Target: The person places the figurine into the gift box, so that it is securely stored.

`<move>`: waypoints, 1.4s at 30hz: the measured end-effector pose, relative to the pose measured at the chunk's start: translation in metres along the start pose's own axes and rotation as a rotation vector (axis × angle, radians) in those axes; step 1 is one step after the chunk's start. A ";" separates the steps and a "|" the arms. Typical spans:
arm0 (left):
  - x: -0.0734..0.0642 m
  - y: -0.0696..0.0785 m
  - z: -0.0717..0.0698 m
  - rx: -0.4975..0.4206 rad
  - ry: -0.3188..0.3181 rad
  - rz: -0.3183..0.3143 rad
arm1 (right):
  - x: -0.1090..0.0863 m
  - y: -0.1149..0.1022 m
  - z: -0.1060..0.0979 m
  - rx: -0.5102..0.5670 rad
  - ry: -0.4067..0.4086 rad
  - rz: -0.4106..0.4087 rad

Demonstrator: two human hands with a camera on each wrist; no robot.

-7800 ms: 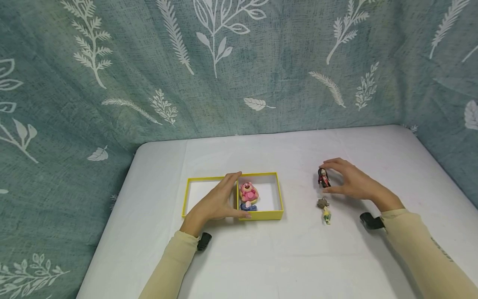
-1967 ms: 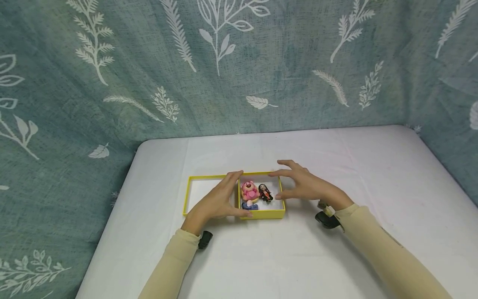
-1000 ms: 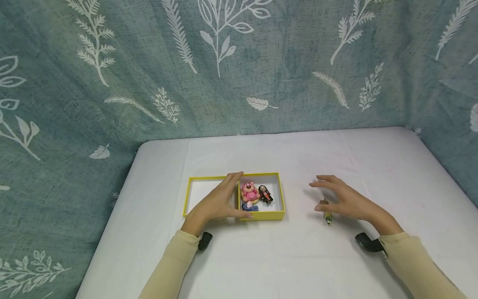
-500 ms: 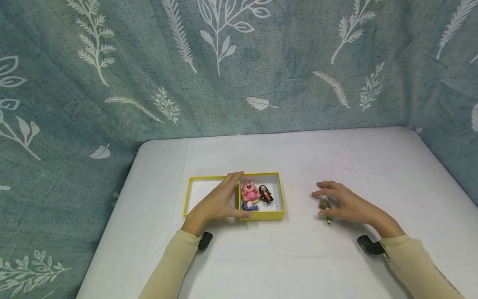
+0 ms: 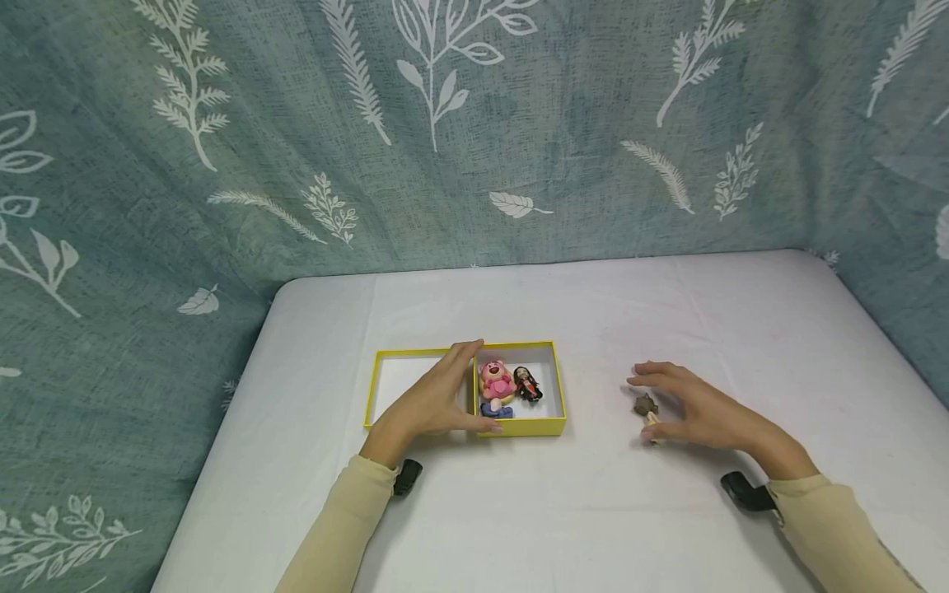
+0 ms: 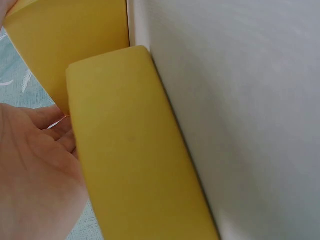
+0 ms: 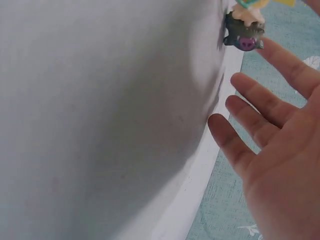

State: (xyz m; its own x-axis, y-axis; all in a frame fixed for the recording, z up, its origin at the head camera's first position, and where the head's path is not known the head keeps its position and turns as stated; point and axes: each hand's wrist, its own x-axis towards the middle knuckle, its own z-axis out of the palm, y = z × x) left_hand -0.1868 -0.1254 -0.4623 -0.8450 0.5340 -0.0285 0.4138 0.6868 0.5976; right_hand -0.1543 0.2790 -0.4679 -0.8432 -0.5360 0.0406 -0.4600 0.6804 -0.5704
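My left hand [image 5: 426,403] spans the yellow-edged box [image 5: 534,427], thumb at its front wall and fingers at the back. The left wrist view shows fingers against the box's yellow wall [image 6: 75,45]. Inside lie a pink bear figurine [image 5: 495,381], a black-haired doll figurine [image 5: 528,385] and a small blue-bodied figure [image 5: 498,411]. At the right, my right hand [image 5: 704,412] hovers around a small figurine with a dark pig-faced head [image 5: 646,404], thumb over its lower body. In the right wrist view, the hand's fingers are spread and fairly straight beside this figurine [image 7: 245,35].
A shallow yellow-edged white tray or lid [image 5: 368,387] lies left of the box, partly behind my left hand. Everything rests on a white-covered table [image 5: 593,511]. A green leaf-patterned cloth [image 5: 578,165] hangs behind it.
The black-haired doll went from the right side of the table into the box, and my right hand let it go. That hand then moved back right to the pig-headed figurine. The left hand stayed at the box.
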 end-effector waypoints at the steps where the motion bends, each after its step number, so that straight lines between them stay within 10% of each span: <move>1: 0.000 0.000 0.000 0.000 0.000 0.000 | -0.001 0.001 0.000 0.002 -0.002 0.000; 42: 0.002 -0.002 0.000 0.000 -0.011 -0.006 | 0.003 0.000 0.002 -0.057 0.024 -0.018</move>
State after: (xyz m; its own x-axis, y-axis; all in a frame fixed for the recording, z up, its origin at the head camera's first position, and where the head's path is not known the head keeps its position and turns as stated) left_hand -0.1891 -0.1255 -0.4635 -0.8439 0.5350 -0.0410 0.4085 0.6902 0.5974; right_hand -0.1567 0.2764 -0.4693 -0.8409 -0.5365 0.0706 -0.4896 0.6987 -0.5216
